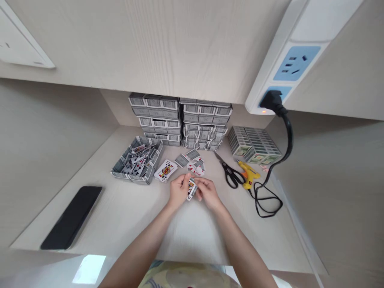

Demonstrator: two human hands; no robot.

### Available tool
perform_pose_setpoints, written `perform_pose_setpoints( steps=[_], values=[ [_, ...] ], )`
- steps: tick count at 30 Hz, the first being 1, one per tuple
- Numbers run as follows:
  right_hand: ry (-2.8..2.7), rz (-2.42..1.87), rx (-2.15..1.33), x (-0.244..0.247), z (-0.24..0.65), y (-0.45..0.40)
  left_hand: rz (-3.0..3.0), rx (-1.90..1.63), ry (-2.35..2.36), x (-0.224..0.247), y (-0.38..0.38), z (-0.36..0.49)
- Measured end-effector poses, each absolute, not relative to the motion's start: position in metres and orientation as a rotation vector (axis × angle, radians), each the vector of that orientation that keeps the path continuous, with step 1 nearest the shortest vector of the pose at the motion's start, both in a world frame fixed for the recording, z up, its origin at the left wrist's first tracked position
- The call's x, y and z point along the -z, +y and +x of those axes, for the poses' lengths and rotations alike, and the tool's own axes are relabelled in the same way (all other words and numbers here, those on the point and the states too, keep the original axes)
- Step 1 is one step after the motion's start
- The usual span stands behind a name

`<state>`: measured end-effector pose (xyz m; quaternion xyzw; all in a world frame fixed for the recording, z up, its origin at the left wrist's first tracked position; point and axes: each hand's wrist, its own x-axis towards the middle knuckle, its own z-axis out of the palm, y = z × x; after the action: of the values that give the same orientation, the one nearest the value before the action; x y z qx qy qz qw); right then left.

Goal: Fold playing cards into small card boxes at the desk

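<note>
Fingers of our left hand (178, 191) and right hand (209, 193) grip a face card (191, 189), seemingly mid-adjustment and needing gentle pressure, loose playing cards (181, 161) at twelve o'clock.

held card (191, 189) partly covered by hands (179, 190), power strip (306, 38) cut off at top

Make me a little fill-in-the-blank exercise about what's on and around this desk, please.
The glue gun has a ____ body.
The scissors have ____ handles.
The left hand and right hand are handling playing ____.
The power strip has ____ socket panels.

Missing words: yellow; black; cards; blue.
</note>
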<state>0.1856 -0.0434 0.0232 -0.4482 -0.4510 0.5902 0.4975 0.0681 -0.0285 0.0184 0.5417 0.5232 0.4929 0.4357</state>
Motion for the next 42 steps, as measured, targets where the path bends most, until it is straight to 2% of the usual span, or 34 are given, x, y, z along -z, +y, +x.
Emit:
perform_pose_setpoints(
  steps=[23,35,42],
  values=[
    [-1.439,-1.332,-0.616,-0.012,0.193,-0.048,2.185,-1.273,1.210,-0.015,-0.029,0.057],
    [-1.658,-1.419,-0.384,-0.008,0.191,-0.051,2.176,-1.319,1.362,-0.012,-0.031,0.059],
    [-1.538,-1.430,-0.452,-0.010,0.197,-0.047,2.174,-1.265,1.371,-0.008,-0.034,0.062]
  ],
)
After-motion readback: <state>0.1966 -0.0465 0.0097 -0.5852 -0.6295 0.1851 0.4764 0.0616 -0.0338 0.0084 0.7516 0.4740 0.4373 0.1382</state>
